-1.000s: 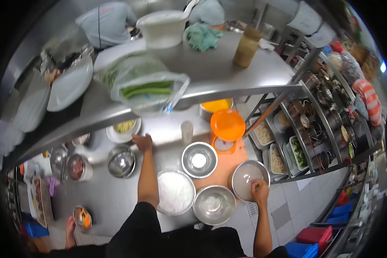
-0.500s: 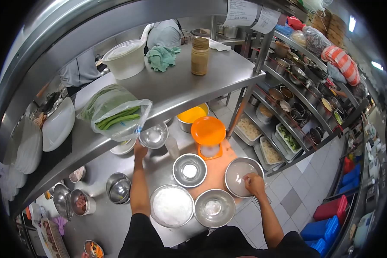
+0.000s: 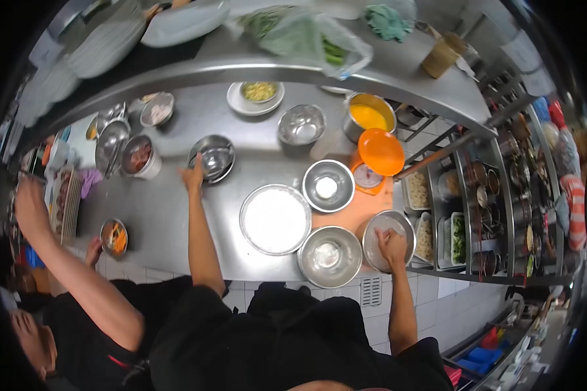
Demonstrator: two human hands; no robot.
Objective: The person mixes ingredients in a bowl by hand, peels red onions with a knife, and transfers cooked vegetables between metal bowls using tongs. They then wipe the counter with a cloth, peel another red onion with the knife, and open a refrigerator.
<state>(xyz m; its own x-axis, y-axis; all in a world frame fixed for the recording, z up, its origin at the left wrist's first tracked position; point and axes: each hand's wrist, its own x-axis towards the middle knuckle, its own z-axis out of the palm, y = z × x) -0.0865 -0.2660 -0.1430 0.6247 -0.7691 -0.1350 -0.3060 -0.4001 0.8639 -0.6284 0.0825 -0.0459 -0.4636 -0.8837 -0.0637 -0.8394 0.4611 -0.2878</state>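
My left hand (image 3: 193, 177) is closed on the left rim of a steel bowl (image 3: 219, 155), which sits in another bowl. My right hand (image 3: 392, 249) makes a fist over a steel bowl of cloudy liquid (image 3: 372, 240); whatever it grips is hidden. Between my hands stand a wide bowl of white powder (image 3: 275, 219), a smaller steel bowl (image 3: 329, 186) with white in its bottom, and another steel bowl (image 3: 331, 257) with a little white in it. Behind them is an orange kitchen scale (image 3: 370, 179) with an orange dish (image 3: 381, 152) on top.
A pot of yellow liquid (image 3: 370, 117) and an empty steel bowl (image 3: 302, 125) stand farther back. A steel shelf (image 3: 241, 70) overhangs the counter. At left, a co-worker's arm (image 3: 91, 274) reaches over the counter near a bowl of carrot strips (image 3: 116, 236). Racks (image 3: 479, 215) stand at right.
My left hand has gone from beside the empty steel bowl at the back to the nested bowls at left. My right hand stays over the cloudy liquid. The view has swung left and down.
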